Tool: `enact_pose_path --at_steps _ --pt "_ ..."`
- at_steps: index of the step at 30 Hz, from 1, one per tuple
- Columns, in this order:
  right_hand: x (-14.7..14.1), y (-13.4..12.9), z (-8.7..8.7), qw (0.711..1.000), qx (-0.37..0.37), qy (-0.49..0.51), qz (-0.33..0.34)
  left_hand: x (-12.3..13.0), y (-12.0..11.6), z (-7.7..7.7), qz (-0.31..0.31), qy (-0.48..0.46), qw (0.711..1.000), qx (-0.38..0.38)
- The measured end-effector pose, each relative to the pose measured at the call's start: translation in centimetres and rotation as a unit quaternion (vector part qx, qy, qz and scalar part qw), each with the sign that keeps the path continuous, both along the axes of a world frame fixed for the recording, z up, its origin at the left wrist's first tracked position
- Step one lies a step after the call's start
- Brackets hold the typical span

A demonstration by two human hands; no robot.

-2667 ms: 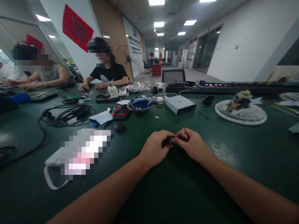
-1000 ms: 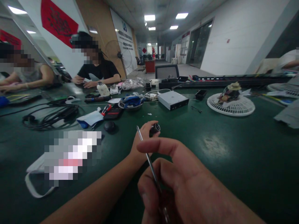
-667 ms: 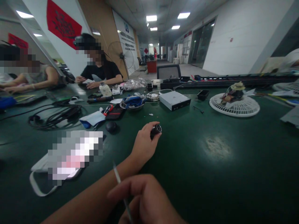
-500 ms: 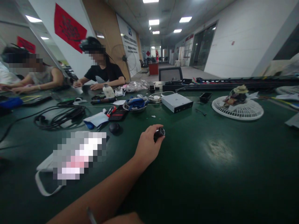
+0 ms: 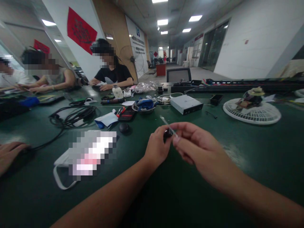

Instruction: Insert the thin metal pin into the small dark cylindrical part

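The person's left hand [image 5: 155,147] and right hand [image 5: 200,147] are bare, like the forearms [image 5: 114,193] at seven and four o'clock.

green table [image 5: 171,202], bearing: | grey box [image 5: 186,104] | bowl [image 5: 143,111] left of box | white grille [image 5: 261,116] right of box | black cable coil [image 5: 73,116] well left of box

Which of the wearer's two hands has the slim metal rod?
The right hand grips the slim metal rod; the left hand instead holds the small dark object.
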State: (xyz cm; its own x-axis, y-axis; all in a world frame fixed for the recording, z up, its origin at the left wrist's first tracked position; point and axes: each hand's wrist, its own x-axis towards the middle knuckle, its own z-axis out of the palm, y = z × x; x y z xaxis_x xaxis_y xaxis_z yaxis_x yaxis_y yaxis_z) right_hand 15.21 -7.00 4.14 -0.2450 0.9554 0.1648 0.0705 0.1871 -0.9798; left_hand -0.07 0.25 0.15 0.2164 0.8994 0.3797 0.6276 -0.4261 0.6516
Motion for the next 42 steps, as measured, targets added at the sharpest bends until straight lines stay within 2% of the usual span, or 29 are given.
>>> enact_pose_path --at_steps 1,2,3,4,6,9,14,19,22,25,30,35,39,42 --pt "0.9 2.3 1.3 0.996 0.048 -0.004 -0.077 0.0 0.0 0.0 0.007 -0.008 1.000 0.005" --pt "1.6 4.0 1.6 0.987 0.095 -0.032 -0.125 0.0 0.0 0.0 0.015 -0.017 1.000 0.012" --pt "2.4 5.2 1.0 0.977 0.134 -0.080 -0.148 0.0 0.1 -0.1 0.028 -0.025 0.999 0.015" --pt "3.1 6.0 -0.1 0.967 0.164 -0.126 -0.151 0.0 0.1 -0.1 0.042 -0.030 0.999 0.016" --pt "4.3 6.7 -2.6 0.960 0.171 -0.198 -0.103 -0.1 0.2 -0.2 0.066 -0.035 0.997 0.015" --pt "5.2 6.8 -4.4 0.956 0.161 -0.226 -0.098 -0.2 0.3 -0.2 0.077 -0.036 0.996 0.005" --pt "4.8 6.5 -3.6 0.938 0.192 -0.284 -0.059 -0.2 0.2 0.1 0.080 -0.018 0.997 -0.013" --pt "4.7 6.5 -3.7 0.920 0.207 -0.327 -0.068 -0.2 0.0 0.2 0.039 0.001 0.999 -0.007" --pt "4.8 6.4 -3.8 0.909 0.221 -0.348 -0.063 -0.2 -0.1 0.2 0.040 -0.004 0.999 0.007" --pt "4.7 6.3 -3.8 0.908 0.241 -0.339 -0.045 -0.1 -0.1 0.1 0.034 -0.005 0.999 0.008" --pt "4.7 6.2 -3.6 0.902 0.224 -0.355 -0.101 0.0 0.0 0.1 0.034 0.000 0.999 0.013" --pt "4.7 6.0 -3.5 0.904 0.253 -0.340 -0.048 -0.1 0.0 -0.1 0.033 -0.003 0.999 0.021" --pt "4.7 6.1 -3.6 0.899 0.243 -0.349 -0.102 -0.1 -0.1 -0.1 0.024 0.007 0.999 0.027" --pt "4.6 6.1 -3.7 0.898 0.242 -0.359 -0.086 -0.1 -0.1 0.0 0.039 0.010 0.999 0.034"
